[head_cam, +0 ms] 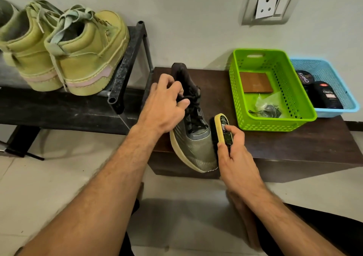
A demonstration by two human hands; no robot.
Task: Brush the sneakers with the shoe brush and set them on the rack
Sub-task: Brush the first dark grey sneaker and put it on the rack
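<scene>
Both hands are busy right now, so I'm calling this the brushing step on one shoe. I'm watching the left hand (167, 100) curling its fingers round the laces and tongue of the dark grey-green sneaker (193, 138), holding it steady with the sole edge on the dark wooden bench (294, 147) and the toe hanging out over the front edge. Meanwhile the right hand (235, 157) is gripping the shoe brush (224, 130) by its yellow back, thumb lying on top of the label, bristles turned toward the right side of the shoe and just about touching it, I think.

Going by size for the rest: the black shoe rack (125, 65) is sitting to the left, already carrying a pair of olive high-top sneakers (64, 49). Only one dark shoe is showing, so I can't tell where its mate is.

What the next move is asking for, I reckon: short strokes along the mesh toe and the pale sole rim while the left hand is keeping it from tipping, then turning it for the other side. After that it's going left onto the rack beside the high-tops.
</scene>
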